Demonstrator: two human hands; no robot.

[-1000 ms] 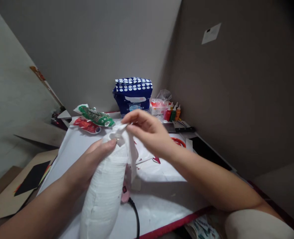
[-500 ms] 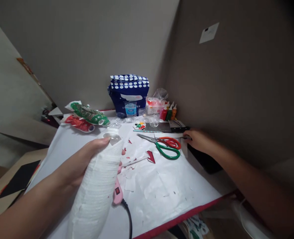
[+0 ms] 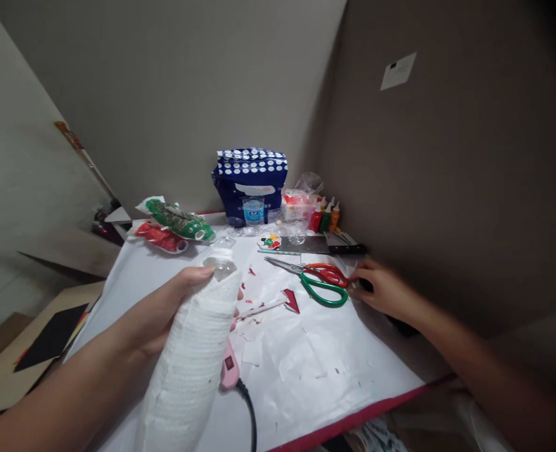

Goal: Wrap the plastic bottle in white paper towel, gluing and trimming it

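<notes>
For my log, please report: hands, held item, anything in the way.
Left hand gripping white wrapped form, clear plastic at top. Right hand beside scissors, grasp unclear. Pink tool behind form, possibly obstructing.

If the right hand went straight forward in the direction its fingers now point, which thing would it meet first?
Most likely the scissors, at the orange-red handle, which appears right before the fingers of the right hand. Depth is unclear, so they may already touch.
</notes>
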